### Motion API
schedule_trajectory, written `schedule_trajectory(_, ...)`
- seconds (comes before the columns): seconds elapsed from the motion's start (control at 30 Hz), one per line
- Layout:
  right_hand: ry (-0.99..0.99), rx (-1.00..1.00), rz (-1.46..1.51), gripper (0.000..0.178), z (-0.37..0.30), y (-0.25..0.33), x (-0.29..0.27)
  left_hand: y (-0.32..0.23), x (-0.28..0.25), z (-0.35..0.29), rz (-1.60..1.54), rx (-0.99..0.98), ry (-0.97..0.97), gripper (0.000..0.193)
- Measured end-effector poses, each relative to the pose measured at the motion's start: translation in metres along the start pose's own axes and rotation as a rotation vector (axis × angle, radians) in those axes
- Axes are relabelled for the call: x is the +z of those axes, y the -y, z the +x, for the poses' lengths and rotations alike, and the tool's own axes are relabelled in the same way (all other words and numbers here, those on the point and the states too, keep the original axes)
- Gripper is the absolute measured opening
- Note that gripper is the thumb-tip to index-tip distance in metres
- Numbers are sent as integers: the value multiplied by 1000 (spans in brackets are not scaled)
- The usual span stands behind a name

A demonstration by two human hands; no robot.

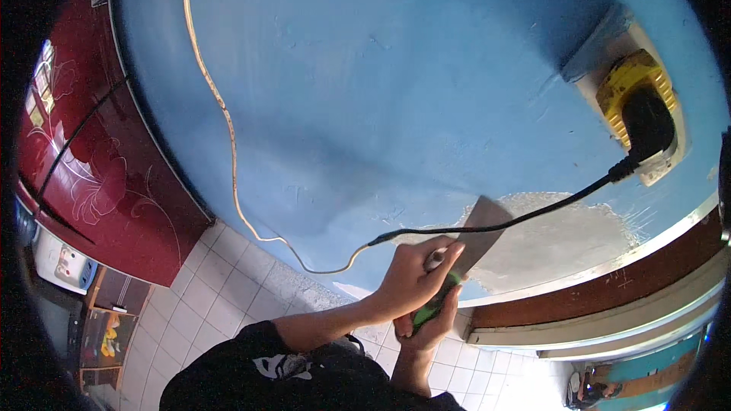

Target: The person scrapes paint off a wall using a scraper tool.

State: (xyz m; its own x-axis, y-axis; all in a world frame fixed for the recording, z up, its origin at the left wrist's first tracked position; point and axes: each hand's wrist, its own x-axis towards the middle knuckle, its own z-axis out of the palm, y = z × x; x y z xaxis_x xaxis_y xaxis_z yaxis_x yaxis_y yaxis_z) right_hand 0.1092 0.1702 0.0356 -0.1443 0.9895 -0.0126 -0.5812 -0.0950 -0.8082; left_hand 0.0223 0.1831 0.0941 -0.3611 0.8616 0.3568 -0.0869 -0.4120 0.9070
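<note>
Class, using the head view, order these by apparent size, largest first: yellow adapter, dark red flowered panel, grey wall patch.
1. Dark red flowered panel
2. Grey wall patch
3. Yellow adapter

Black short-sleeved top (343, 387), white print (280, 367); left hand (410, 272), right hand (432, 326) bare.

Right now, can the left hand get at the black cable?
Probably yes: the black cable runs close above the left hand, nothing visible between them, though that hand grips a pale-ended handle.
</note>
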Motion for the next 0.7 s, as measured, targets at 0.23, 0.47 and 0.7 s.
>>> schedule_trajectory(0.23, -31, 173, -21, 48, -11, 15, -2, 27, 10, -12, 21, 3, -62, 26)
schedule_trajectory(0.47, -189, 84, -29, 45, -9, 25, 15, 38, 15, -13, -37, -99, -10, 26)
schedule_trajectory(0.7, -163, 20, 14, 44, -1, 9, -13, 36, 17, -10, -67, 18, -74, 27)
